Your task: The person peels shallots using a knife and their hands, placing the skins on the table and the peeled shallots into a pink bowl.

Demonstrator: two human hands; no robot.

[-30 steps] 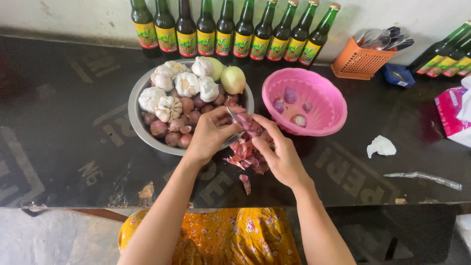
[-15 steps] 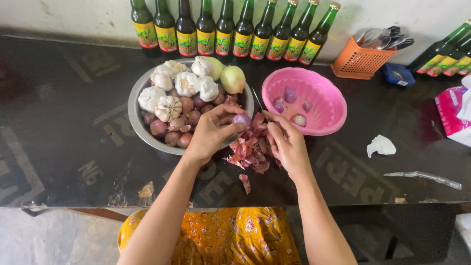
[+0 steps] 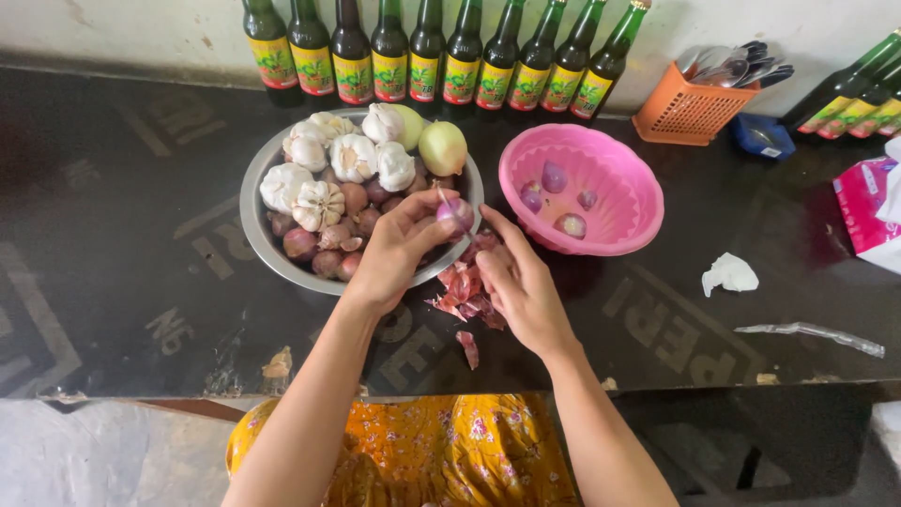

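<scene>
A: What is the left hand (image 3: 399,252) doing?

B: Its fingertips pinch a small purple peeled shallot (image 3: 455,214), held just over the near rim of the round steel bowl (image 3: 255,221) of white garlic bulbs (image 3: 319,178) and unpeeled shallots.

A: And the right hand (image 3: 521,286)?

B: Loosely curled, forefinger stretched to the shallot; whether it grips anything I cannot tell. Under it lies a heap of reddish skins (image 3: 466,286) on the black counter (image 3: 141,282).

A: Further out?

B: A pink plastic basket (image 3: 615,174) with peeled shallots, just beside the bowl; green bottles (image 3: 432,56) along the wall.
</scene>
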